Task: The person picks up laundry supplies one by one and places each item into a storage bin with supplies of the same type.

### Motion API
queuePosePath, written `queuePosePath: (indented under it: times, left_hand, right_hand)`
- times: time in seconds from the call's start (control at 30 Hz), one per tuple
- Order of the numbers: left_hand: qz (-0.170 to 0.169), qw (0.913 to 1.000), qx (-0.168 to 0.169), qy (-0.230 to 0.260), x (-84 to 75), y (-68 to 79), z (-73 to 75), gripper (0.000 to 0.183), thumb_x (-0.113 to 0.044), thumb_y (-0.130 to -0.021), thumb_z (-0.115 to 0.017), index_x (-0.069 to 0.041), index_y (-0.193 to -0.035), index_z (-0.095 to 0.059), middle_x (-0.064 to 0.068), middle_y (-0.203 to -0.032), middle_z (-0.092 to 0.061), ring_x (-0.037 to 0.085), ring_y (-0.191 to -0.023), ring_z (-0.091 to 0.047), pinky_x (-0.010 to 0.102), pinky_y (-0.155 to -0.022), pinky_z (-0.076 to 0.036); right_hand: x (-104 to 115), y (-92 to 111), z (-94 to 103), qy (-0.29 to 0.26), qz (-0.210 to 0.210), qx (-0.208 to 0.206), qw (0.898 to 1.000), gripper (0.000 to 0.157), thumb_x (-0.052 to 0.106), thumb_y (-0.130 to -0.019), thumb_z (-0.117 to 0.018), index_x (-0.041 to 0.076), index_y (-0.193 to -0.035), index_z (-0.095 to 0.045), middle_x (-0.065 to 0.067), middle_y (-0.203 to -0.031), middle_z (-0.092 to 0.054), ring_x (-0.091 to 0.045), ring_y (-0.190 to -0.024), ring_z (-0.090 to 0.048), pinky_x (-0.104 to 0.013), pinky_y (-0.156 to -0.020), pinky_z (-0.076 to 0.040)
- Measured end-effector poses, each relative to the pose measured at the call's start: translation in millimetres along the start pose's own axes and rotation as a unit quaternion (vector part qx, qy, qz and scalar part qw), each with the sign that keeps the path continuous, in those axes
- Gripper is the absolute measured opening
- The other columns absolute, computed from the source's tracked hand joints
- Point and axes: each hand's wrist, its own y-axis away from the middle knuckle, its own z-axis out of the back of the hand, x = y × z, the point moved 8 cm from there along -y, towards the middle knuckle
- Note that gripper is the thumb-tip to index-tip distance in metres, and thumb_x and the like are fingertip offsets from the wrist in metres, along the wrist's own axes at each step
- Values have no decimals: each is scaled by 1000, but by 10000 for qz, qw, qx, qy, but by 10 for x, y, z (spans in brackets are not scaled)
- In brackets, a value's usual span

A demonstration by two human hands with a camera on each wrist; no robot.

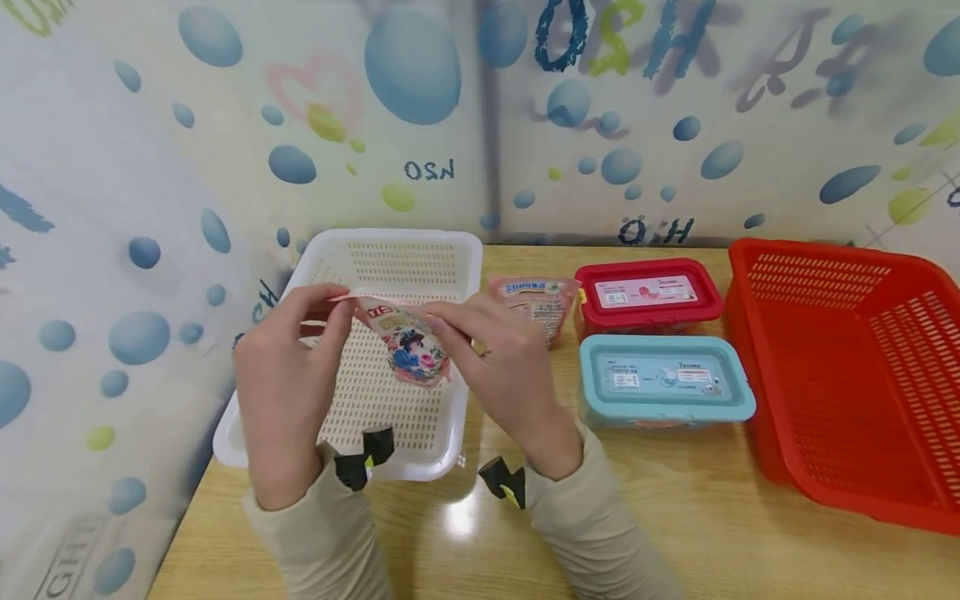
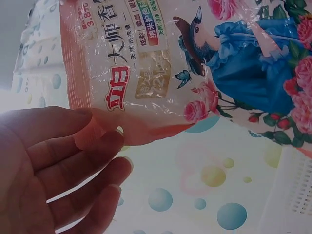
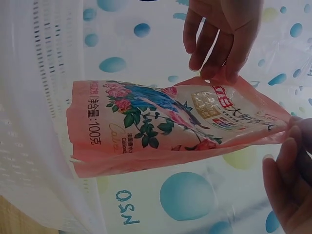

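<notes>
A pink laundry detergent pouch with a blue-dressed bird and roses on its front hangs over the white basket. My left hand pinches one top corner between thumb and forefinger, its other fingers loosely bent in the left wrist view. The opposite top corner is gripped by my right hand. In the right wrist view the pouch looks stretched along its top edge between both hands, its lower end hanging free. Both hands are raised above the basket's floor.
Right of the white basket lies another pink pouch. Beside it stand a box with a red lid and one with a light blue lid. A large red basket occupies the table's right side. A patterned curtain hangs behind.
</notes>
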Motion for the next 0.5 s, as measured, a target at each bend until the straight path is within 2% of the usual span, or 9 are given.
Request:
queuePosePath:
  times: [0.23,0.5]
  left_hand:
    - [264,9996,78,-68,75,10,53,20,-25,-86,-57,-13,-99,-66,0,-85,-66,13,-71,-59,28,-66,-45]
    - [634,9962,511,-311,185,44,70,22,-32,-86,-57,-16,-98,-66,1,-86,-66,16,-74,-59,31,-65,-42]
  right_hand:
    - [67,-9,-62,55,267,-1,9996,16,15,-79,-67,11,-94,-71,6,-67,-58,-2,-56,-42,-17,-51,-32]
    - [12,17,-147,-8,199,291,9994,18,14,-80,-66,10,-97,-70,5,-72,-61,-1,-58,-43,-15,-48,-31]
